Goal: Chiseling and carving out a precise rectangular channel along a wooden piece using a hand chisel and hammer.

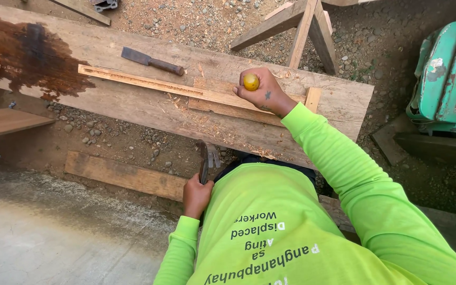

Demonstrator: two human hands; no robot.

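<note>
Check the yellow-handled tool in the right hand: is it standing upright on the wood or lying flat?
Upright. The right hand fists around the yellow-handled tool, its rounded butt facing the camera, above the wooden strip. Its tip is hidden.

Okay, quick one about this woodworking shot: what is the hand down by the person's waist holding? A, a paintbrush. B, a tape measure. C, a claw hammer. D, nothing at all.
C: the left hand grips the handle of a claw hammer, whose metal head and claw point up toward the plank, while the right hand holds a yellow-handled tool on the wood.
</note>
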